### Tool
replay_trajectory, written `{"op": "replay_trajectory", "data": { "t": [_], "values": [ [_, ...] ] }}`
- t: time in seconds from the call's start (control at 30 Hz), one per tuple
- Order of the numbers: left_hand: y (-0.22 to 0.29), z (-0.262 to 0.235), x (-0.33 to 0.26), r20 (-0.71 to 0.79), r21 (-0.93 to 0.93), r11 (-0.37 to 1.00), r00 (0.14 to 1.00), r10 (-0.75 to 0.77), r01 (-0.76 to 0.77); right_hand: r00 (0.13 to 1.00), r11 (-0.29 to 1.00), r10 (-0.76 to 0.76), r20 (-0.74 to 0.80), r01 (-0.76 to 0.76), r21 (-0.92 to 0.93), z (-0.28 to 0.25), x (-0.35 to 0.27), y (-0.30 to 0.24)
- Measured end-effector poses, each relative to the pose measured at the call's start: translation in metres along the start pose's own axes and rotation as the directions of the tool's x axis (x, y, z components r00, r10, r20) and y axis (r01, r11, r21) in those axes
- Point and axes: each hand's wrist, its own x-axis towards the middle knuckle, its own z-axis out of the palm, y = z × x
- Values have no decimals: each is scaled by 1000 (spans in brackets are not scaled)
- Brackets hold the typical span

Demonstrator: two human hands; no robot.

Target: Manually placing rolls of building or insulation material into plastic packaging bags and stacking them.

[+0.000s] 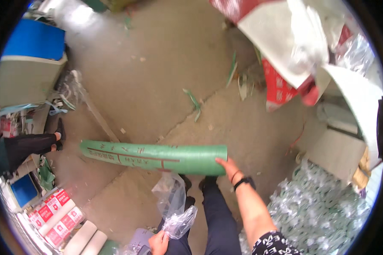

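A long green roll (pixel 191 160) with dark printing lies roughly crosswise in front of my legs, its right end nearer to me. My right hand (pixel 230 168) grips the roll's right end, the thumb on the near rim and the other fingers partly hidden. Low in the view, my left hand (pixel 158 243) is closed on a clear plastic bag (pixel 174 202). The crumpled bag hangs upward from that hand toward the underside of the roll. Whether bag and roll touch, I cannot tell.
Plastic-wrapped rolls (pixel 319 208) are heaped at the lower right. A red and white sheet (pixel 285 46) droops at the upper right. Red and white wrapped rolls (pixel 59 216) lie at lower left. Another person's leg (pixel 34 143) shows at left. Green scraps (pixel 193 104) litter the floor.
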Motion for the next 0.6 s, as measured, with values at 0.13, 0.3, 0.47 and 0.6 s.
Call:
{"op": "replay_trajectory", "data": {
  "t": [0.13,0.3,0.47,0.6],
  "values": [
    [-55,-4,-3,351,-629,598,868,-352,497,964,966,-256,-75,252,-65,80,-107,-68],
    [-80,-115,-64,329,-917,87,862,-385,389,491,209,-817,301,740,-640,172,-305,-240],
    [-176,-185,-166,19,-919,323,843,-538,226,14,-661,-455,890,665,-348,238,-529,-366],
    [-206,-168,-201,32,-956,208,780,-625,206,-49,-750,-250,967,641,-161,301,-565,-381]
  ]
}}
